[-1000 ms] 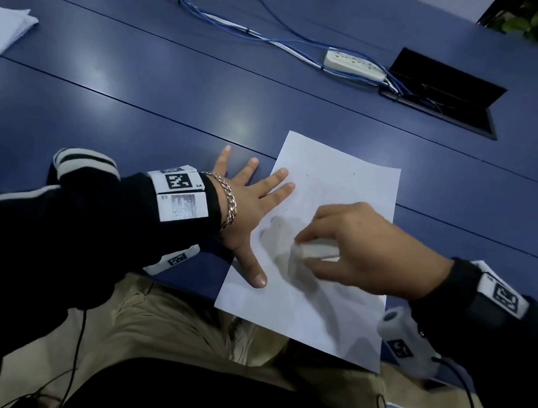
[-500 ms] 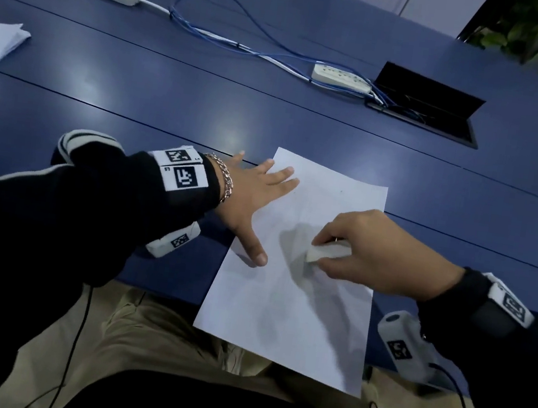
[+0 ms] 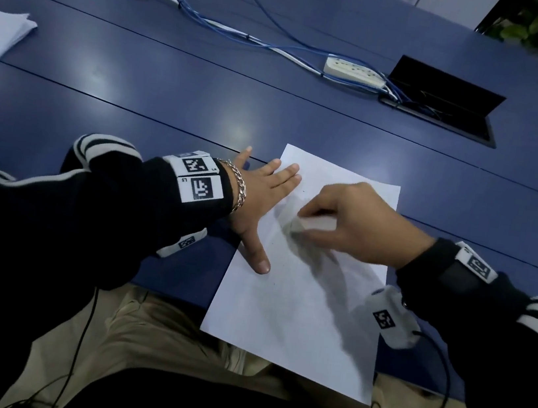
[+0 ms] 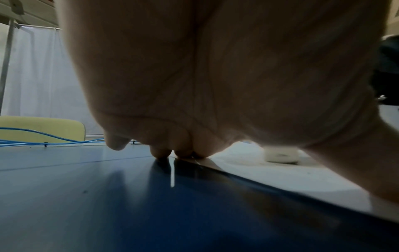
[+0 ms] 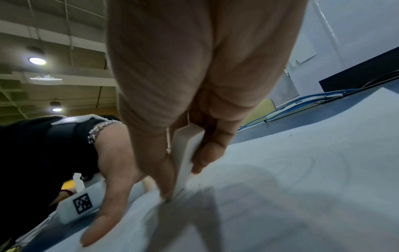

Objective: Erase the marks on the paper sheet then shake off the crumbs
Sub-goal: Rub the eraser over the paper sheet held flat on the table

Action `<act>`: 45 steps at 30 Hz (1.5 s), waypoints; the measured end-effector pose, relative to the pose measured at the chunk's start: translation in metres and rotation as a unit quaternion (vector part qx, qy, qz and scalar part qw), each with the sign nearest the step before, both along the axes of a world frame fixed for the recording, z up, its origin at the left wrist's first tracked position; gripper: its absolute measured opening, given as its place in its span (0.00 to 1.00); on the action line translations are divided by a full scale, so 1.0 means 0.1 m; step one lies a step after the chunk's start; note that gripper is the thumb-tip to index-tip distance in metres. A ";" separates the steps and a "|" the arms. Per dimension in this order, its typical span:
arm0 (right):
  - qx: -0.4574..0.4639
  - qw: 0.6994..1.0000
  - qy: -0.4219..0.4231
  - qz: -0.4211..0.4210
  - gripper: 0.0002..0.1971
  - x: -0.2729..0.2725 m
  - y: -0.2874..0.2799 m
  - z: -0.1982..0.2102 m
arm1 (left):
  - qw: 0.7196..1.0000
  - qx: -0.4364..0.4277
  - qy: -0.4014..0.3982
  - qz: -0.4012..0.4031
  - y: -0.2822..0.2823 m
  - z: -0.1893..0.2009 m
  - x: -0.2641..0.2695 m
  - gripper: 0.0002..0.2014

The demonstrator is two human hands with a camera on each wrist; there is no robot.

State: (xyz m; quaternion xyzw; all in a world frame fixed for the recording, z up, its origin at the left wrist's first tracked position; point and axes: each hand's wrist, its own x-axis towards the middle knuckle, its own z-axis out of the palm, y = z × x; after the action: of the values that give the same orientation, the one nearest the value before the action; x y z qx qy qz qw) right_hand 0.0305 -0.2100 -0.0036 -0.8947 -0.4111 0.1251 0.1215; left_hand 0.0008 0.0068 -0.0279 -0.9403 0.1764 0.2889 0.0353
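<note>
The left hand (image 3: 263, 199), fingers flat, pins the paper sheet (image 3: 302, 298) against sliding while the right hand (image 3: 357, 226) pinches the eraser (image 5: 185, 158), apparently rubbing faint marks.

1. The left hand (image 4: 215, 76) fills the upper part of the left wrist view, seen from the palm side, fingers extended away from the camera.
2. The fingertips (image 4: 183, 153) rest at the edge of the paper sheet (image 4: 291, 177); the thumb extends onto the sheet at right.
3. The paper sheet lies flat on the blue table (image 4: 108, 204).
4. A white eraser (image 4: 280, 155) stands on the sheet beyond the hand; small dark specks lie near it.
5. Blue cables (image 4: 43, 139) run along the far table edge at left.
6. A yellow chair back (image 4: 43, 129) and a white curtain (image 4: 43, 76) stand behind the cables.
</note>
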 end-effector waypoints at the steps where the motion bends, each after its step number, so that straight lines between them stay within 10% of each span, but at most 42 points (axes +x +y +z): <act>1: -0.007 0.999 0.031 0.020 0.15 -0.04 -0.02 0.02 | 1.000 0.003 -0.001 -0.001 -0.01 0.00 0.00 0.85; 10: 0.018 0.997 -0.047 -0.052 0.15 0.25 -0.01 0.00 | 1.000 0.006 -0.001 -0.001 -0.01 0.03 0.00 0.85; 16: -0.026 0.997 0.029 0.060 0.15 -0.07 0.02 0.06 | 1.000 0.019 -0.002 -0.009 -0.03 0.04 0.00 0.85; 22: 0.041 0.997 -0.040 -0.047 0.15 -0.09 -0.15 0.18 | 1.000 -0.007 -0.009 -0.014 0.02 -0.04 0.05 0.84; 31: -0.036 0.995 0.003 -0.091 0.16 -0.39 -0.52 0.07 | 0.998 -0.050 -0.014 -0.031 0.05 0.07 0.05 0.66; 45: -0.034 0.998 0.015 -0.044 0.18 -0.15 -0.25 0.15 | 0.999 -0.031 0.013 -0.022 0.14 -0.06 -0.14 0.81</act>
State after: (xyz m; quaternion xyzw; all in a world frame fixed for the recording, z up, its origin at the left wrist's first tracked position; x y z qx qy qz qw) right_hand 0.0153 -0.2354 0.0110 -0.9135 -0.3649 0.1472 0.1031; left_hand -0.0132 0.0212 -0.0337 -0.9331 0.2059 0.2948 0.0103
